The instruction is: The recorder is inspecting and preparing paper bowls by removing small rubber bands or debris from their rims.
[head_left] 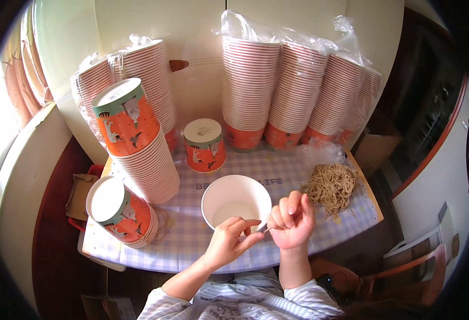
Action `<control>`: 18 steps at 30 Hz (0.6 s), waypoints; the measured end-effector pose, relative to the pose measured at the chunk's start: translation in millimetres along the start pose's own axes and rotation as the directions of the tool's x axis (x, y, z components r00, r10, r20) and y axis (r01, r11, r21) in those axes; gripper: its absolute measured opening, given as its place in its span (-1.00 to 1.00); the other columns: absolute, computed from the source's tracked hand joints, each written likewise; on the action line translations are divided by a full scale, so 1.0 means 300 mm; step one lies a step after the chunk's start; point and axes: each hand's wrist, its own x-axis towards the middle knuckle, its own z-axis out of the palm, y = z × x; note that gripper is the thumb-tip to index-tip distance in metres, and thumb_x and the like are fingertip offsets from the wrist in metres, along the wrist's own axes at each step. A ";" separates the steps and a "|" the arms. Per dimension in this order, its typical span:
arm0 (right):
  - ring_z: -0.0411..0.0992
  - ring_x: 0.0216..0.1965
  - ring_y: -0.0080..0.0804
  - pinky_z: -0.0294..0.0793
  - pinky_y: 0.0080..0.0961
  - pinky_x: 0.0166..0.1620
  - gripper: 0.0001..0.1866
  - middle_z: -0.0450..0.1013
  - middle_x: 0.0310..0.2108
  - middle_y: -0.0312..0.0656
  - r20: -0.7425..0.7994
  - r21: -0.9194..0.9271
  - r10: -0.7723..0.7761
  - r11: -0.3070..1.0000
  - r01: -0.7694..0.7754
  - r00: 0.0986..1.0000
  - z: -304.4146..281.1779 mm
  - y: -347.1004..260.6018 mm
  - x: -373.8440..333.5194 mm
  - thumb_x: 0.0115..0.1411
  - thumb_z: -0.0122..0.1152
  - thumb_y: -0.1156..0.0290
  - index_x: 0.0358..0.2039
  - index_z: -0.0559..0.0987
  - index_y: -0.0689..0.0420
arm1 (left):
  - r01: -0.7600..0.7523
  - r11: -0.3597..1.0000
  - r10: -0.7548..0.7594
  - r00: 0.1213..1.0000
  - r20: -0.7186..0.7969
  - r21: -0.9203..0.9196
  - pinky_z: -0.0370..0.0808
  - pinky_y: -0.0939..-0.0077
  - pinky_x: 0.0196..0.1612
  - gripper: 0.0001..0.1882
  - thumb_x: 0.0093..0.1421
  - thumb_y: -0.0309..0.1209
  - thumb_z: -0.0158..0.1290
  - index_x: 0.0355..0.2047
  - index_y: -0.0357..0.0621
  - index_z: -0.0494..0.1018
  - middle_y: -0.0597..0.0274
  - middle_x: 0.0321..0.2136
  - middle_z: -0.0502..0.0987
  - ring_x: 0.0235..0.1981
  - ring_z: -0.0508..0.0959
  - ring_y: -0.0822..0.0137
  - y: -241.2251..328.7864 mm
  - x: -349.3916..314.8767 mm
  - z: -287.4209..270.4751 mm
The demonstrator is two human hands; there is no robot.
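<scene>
An open white paper bucket [236, 198] stands upright on the table in front of me, its inside facing up. Over its near rim, my left hand [233, 242] has its thumb and fingers brought together towards a small, thin, dark thing that I cannot make out. Just right of the bucket, my right hand [292, 220] is raised with its fingers curled in, close to my left fingertips. Whatever it grips is too small to name. Beyond my right hand lies a heap of tan strings [330, 189].
An upside-down orange bucket [204, 154] stands behind the open one. On the left are a tall nested stack [143, 165] and a shorter stack [130, 216]. Several plastic-wrapped stacks [250, 85] line the back. A checked cloth [186, 250] covers the table.
</scene>
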 end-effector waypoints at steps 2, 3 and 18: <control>-0.08 -0.76 -0.60 -0.07 -0.58 -0.62 -0.59 0.07 -0.81 -0.36 0.022 -0.030 0.031 0.999 -0.030 0.999 0.005 0.013 0.018 0.25 -0.23 0.08 -0.56 0.34 0.11 | 0.062 0.998 -0.064 0.996 0.070 0.032 0.39 0.46 -0.53 -0.77 -0.04 -0.36 0.18 -0.35 -0.16 0.51 0.21 -0.60 0.45 -0.62 0.44 0.32 0.003 0.006 -0.006; -0.08 -0.76 -0.60 -0.07 -0.58 -0.62 -0.59 0.07 -0.81 -0.36 0.030 -0.025 0.036 0.999 -0.035 0.999 0.017 0.022 0.027 0.25 -0.23 0.08 -0.56 0.34 0.11 | 0.064 0.997 -0.066 0.996 0.061 0.039 0.39 0.46 -0.53 -0.77 -0.04 -0.36 0.18 -0.35 -0.16 0.51 0.21 -0.60 0.45 -0.62 0.44 0.32 -0.005 0.003 -0.007; 0.36 -0.28 -0.28 0.29 -0.33 -0.21 -0.57 0.38 -0.23 -0.27 0.735 -0.654 -0.183 -0.446 0.611 0.653 -0.018 0.194 0.160 -0.14 0.25 0.46 -0.18 0.42 0.06 | 0.192 0.981 -0.152 0.762 -0.630 -0.005 0.37 0.70 -0.55 -0.90 -0.02 -0.57 0.12 -0.44 -0.22 0.49 0.26 -0.59 0.49 -0.64 0.41 0.55 -0.275 -0.141 -0.154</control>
